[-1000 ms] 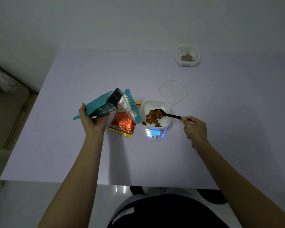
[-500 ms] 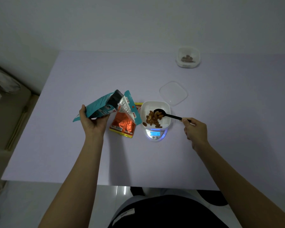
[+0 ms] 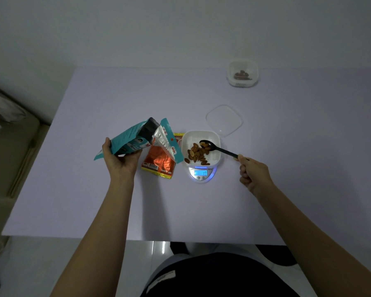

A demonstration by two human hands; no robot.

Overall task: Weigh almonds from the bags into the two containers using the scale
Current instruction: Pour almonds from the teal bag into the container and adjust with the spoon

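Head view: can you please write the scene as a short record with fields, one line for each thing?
left hand: holds teal bag, tilted, open mouth toward scale
right hand: holds spoon, its bowl over the almonds
near container: on scale, partly filled with almonds
scale: display lit
orange bag: flat on table, left of scale
lid: flat on table, behind scale
far container: far right of table, some almonds inside
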